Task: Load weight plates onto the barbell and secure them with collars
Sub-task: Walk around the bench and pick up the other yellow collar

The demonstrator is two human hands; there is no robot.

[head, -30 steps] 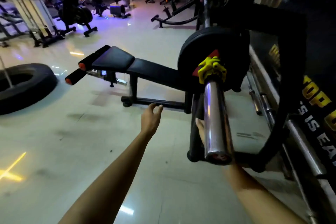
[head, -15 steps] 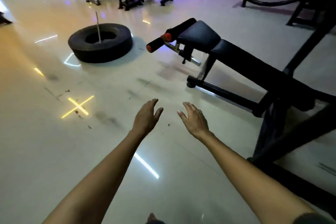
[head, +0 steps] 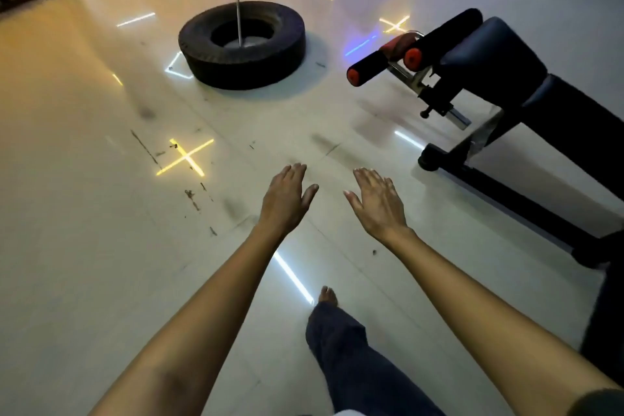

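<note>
Though apart — left hand point(head: 286, 203), right hand point(head: 379, 207) — flat

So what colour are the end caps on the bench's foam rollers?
Orange-red end caps on black foam rollers of the bench; the head view shows them clearly.

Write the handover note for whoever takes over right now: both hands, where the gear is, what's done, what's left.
Left hand: open, empty, held out over the floor.
Right hand: open, empty, beside it.
Gear: no barbell, plates or collars in view now. Bench on the right, tyre ahead on the floor.
Done: a second ago one barbell end showed a black plate with a yellow collar on it; the view has since turned away.
Left: probably the other end, though that cannot be confirmed from this view.
</note>
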